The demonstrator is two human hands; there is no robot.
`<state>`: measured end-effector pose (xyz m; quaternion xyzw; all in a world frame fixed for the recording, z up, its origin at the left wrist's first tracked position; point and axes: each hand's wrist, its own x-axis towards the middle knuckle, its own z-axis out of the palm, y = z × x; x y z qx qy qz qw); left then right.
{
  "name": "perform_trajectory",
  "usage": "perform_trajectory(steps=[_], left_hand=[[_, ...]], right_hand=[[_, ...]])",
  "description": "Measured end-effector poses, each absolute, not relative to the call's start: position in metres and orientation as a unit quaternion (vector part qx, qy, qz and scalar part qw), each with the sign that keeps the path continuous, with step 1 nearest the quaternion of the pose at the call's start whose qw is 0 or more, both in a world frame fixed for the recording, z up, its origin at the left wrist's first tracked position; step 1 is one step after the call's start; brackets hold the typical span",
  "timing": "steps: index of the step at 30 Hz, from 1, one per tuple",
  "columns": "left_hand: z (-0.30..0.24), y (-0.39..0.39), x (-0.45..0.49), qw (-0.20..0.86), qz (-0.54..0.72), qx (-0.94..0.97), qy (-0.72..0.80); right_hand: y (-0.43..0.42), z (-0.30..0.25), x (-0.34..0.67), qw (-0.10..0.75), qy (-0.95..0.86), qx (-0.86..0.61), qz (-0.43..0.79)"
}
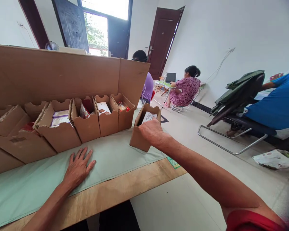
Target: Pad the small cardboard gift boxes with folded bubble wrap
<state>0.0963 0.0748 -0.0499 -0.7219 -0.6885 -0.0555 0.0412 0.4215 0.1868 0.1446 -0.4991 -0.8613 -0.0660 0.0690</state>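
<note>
My right hand [152,131] grips the upper front edge of a small open cardboard box [139,141] near the table's right end. A white packet [148,116] with dark printed letters sticks up inside this box, partly behind my knuckles. Flat on the pale green cloth [110,150] lies my left hand [77,166], fingers spread, holding nothing. Beyond it stands a row of cardboard boxes with notched rims. One box [59,136] holds white and purple packs [60,118], another [85,128] a dark red packet [85,110], and the far-right one [125,122] small red-and-yellow items.
A tall cardboard panel [55,73] rises behind the row. The wooden table edge [125,181] shows in front of the cloth. One person in purple [148,86] sits just past the panel, another in a patterned dress [185,88] farther off, and a third in blue [274,99] at right.
</note>
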Motion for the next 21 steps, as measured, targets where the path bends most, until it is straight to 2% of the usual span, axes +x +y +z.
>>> perform_trajectory(steps=[4,10,14,17,21], left_hand=[[-0.049,0.074,0.097,0.041,-0.066,-0.722,-0.688],[-0.049,0.073,0.094,0.075,-0.074,-0.712,-0.694],[-0.047,0.07,0.102,0.083,-0.123,-0.692,-0.707],[-0.042,0.066,0.123,0.062,-0.178,-0.685,-0.704],[-0.035,0.057,0.151,-0.006,-0.246,-0.699,-0.671]], right_hand=[[0.176,0.159,0.407,0.043,-0.873,-0.476,-0.096],[0.169,0.189,0.406,-0.045,-0.881,-0.437,-0.179],[0.161,0.199,0.39,-0.015,-0.875,-0.45,-0.181],[0.148,0.205,0.366,0.071,-0.894,-0.423,-0.129],[0.138,0.204,0.371,0.353,-0.871,-0.341,0.005]])
